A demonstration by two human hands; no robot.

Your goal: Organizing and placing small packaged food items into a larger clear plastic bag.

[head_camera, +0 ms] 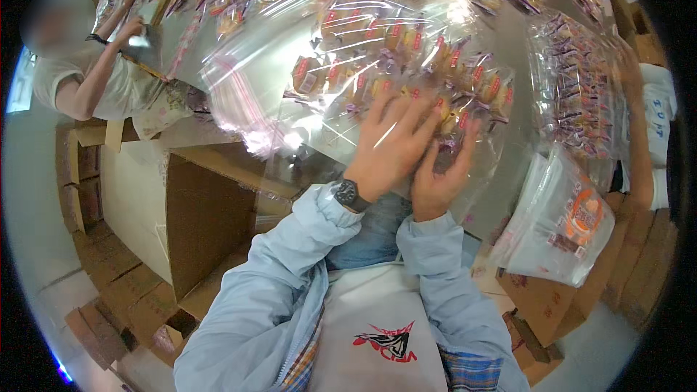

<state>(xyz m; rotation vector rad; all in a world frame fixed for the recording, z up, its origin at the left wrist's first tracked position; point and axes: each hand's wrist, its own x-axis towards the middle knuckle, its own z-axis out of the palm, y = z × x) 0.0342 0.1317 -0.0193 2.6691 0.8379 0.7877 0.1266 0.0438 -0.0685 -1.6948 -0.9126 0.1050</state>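
A large clear plastic bag (326, 32) lies on the table in front of me, with rows of small wrapped snack packets (395, 38) inside it. Flat on the near part of those packets rests my left hand (389, 144), fingers spread, a black watch on its wrist. Beside it, my right hand (444, 177) touches the bag's near right side with thumb and fingers apart. Neither hand is closed around anything. Some packets under the fingers are hidden, and glare covers part of the film.
Another filled bag (577, 87) lies at the right, above a stack of flat printed bags (566, 223). Loose packets (234, 16) cover the far side. An open cardboard box (212, 218) stands at the lower left. One person (92, 76) works at the left; another person's arm shows at the right.
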